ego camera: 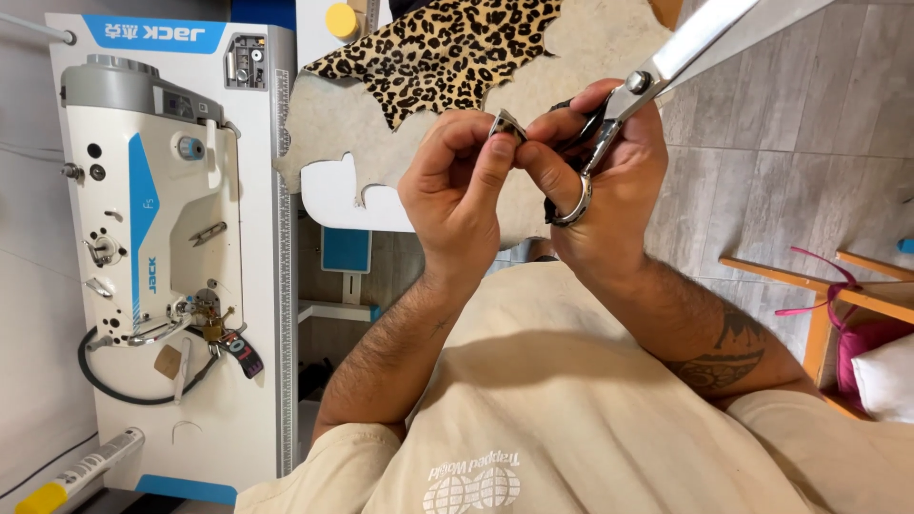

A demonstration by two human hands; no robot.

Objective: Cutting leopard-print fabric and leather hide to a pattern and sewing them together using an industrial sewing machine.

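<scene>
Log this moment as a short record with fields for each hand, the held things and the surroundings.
left hand: pinches a small dark piece with thumb and forefinger
right hand: holds large scissors, fingers through the handle, also touching the small piece
scissors: blades point up and away
behind hands: leopard-print fabric on a pale table
left side: white and blue sewing machine

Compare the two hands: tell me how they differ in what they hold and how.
The left hand pinches a small dark piece at its fingertips; the right hand has the scissors looped on its fingers, blades pointing away to the upper right. The left holds no tool; the right carries a large one. Both are raised close together, and both touch the small piece.
</scene>
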